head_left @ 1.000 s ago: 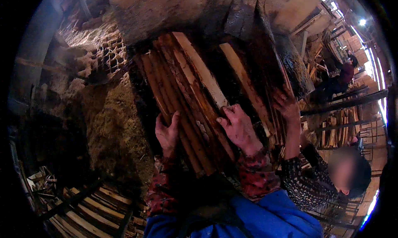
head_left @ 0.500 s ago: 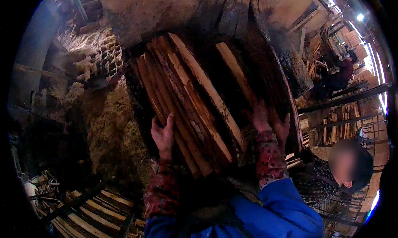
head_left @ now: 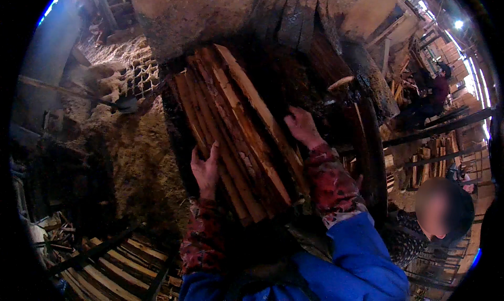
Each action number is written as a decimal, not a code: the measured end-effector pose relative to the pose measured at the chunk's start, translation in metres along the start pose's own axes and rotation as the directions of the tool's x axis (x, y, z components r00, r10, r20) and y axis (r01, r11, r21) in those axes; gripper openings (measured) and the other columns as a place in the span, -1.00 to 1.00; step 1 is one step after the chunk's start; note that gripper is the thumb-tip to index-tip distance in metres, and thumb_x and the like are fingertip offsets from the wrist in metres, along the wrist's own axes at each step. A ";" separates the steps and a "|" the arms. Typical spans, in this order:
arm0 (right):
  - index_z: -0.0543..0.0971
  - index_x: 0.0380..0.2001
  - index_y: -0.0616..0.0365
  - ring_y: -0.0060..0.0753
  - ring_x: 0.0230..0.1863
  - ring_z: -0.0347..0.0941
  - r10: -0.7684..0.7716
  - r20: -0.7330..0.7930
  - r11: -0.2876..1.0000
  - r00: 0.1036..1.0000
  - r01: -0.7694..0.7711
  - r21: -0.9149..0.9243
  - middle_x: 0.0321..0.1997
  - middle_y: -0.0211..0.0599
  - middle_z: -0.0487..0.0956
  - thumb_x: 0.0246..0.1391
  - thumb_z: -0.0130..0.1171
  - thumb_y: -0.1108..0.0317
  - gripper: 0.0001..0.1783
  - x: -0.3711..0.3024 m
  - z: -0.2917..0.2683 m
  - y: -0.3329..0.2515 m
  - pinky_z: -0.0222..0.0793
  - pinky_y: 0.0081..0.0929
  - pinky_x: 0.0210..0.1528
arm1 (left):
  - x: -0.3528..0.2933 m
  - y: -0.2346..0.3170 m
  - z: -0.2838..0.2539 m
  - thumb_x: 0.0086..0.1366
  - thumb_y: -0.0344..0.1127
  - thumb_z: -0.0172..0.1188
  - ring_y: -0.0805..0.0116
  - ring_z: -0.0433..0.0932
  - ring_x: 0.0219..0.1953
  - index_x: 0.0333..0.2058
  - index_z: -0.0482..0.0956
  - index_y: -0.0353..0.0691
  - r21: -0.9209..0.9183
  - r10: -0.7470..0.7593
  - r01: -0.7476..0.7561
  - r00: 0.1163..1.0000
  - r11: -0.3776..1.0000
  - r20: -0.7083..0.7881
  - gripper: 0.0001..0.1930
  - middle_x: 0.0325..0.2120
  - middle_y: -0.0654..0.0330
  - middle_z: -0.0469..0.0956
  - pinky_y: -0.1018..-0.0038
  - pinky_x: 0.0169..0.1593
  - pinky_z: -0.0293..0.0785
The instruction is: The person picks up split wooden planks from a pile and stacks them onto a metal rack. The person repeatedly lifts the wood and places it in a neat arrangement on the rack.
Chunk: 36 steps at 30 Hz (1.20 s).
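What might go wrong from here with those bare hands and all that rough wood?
Splinters, perhaps: the bare left hand rests against rough wooden strips. The strips might also slide apart, since no tie shows around them. And a strip swung sideways could bump the co-worker close by on the right.

Pretty dim in there, tbh. A small white lamp (head_left: 459, 25) glared at upper right, and bright gaps (head_left: 469, 82) ran along the brownish far wall (head_left: 446, 57). A dark rail (head_left: 441, 127) crossed below. On the left, crumbly yellowish sawdust (head_left: 144, 164) was heaped up, and a grimy tan panel (head_left: 194, 17) filled the top.
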State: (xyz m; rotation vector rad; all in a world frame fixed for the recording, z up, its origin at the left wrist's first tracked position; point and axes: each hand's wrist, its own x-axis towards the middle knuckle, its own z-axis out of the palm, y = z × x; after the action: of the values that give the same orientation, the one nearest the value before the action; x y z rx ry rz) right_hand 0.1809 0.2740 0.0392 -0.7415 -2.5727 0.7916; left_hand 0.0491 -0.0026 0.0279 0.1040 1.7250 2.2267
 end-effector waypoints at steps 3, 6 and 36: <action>0.49 -0.09 0.27 -0.05 -0.14 0.49 -0.046 0.155 0.994 0.987 0.030 0.108 -0.16 0.04 0.54 0.14 0.00 0.11 -0.56 0.020 0.006 -0.023 0.36 -0.27 -0.08 | 0.015 -0.036 -0.022 0.15 -0.20 0.31 0.46 0.50 -0.22 -0.12 0.44 -0.42 -0.046 0.075 -0.074 0.997 0.996 0.023 -0.55 -0.24 0.13 0.56 0.52 -0.11 0.42; 0.51 -0.10 0.23 0.00 -0.08 0.46 0.116 0.235 0.965 0.965 -0.166 0.205 -0.15 0.08 0.53 0.18 -0.08 -0.02 -0.49 0.019 0.004 -0.031 0.32 -0.30 0.00 | 0.014 -0.034 -0.022 0.13 -0.18 0.33 0.46 0.50 -0.21 -0.11 0.44 -0.43 0.028 0.121 -0.122 0.992 0.992 0.022 -0.52 -0.24 0.13 0.56 0.53 -0.11 0.42; 0.25 0.16 0.35 -0.27 0.06 0.36 0.435 0.528 0.531 0.729 -0.681 0.504 0.07 -0.13 0.45 -0.02 0.25 0.03 -0.19 -0.174 0.005 -0.090 0.22 -0.38 0.13 | -0.140 0.055 -0.092 0.17 0.06 0.20 0.28 0.52 -0.21 0.04 0.36 -0.34 -0.136 -0.598 0.603 0.798 0.786 0.080 -0.37 -0.18 0.06 0.51 0.35 -0.15 0.48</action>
State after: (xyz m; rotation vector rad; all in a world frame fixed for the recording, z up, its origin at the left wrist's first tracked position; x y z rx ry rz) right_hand 0.2847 0.1090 0.0596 -1.2882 -1.9614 2.0993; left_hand 0.1474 -0.1419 0.0746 -0.3950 1.3069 1.8408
